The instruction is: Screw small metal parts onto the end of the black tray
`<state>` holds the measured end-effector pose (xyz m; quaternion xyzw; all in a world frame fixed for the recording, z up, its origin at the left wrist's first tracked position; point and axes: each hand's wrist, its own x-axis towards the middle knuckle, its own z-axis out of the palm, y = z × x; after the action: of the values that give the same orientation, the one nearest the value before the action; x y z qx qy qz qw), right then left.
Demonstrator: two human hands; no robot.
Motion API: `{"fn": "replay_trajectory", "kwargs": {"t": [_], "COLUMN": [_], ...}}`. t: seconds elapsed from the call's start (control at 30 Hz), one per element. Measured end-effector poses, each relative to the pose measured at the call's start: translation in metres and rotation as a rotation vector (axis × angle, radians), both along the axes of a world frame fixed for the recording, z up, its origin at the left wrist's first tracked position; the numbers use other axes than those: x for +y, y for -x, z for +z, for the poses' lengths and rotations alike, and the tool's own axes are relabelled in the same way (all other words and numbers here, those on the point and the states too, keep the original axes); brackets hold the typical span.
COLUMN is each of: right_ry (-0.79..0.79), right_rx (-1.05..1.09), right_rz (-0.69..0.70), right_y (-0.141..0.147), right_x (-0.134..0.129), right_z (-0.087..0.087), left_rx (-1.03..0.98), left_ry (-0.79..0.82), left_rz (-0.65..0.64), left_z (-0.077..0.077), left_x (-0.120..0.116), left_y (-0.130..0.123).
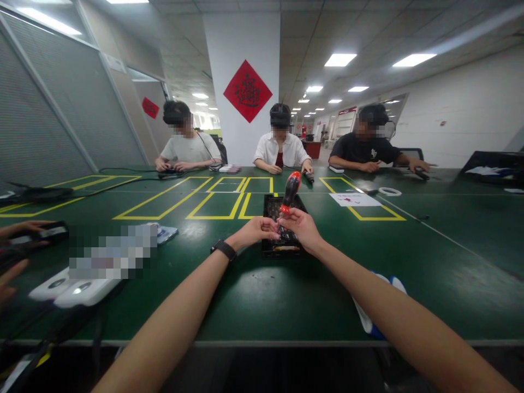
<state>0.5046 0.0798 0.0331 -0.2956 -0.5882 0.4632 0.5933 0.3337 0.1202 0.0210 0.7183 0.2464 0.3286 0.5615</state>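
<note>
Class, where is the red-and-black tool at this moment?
In the head view, the red-and-black tool is just right of centre, handle up over the black tray, its lower part between the left hand and right hand.

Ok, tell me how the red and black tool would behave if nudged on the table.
The red and black tool would probably roll, as its handle looks rounded. It may be heavier at that bulky end. It's likely stiff, standing above the right hand without sagging.
</note>
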Motion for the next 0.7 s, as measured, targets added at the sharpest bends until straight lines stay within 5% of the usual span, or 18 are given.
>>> {"fn": "replay_trajectory", "kwargs": {"t": [0.47, 0.7], "right_ry": [0.061, 0.046], "right_rx": [-0.002, 0.018], "right_rz": [0.223, 0.153], "right_y": [-0.0046, -0.0031], "right_x": [-0.0007, 0.0039], "right_z": [-0.0022, -0.0046], "left_rx": [0.004, 0.019], "left_ry": [0.02, -0.001], "left_rz": [-0.133, -0.07], "left_z": [0.0015, 0.0018], "left_x": [-0.0002, -0.0016], "left_y": [0.0029, 0.0015]}}
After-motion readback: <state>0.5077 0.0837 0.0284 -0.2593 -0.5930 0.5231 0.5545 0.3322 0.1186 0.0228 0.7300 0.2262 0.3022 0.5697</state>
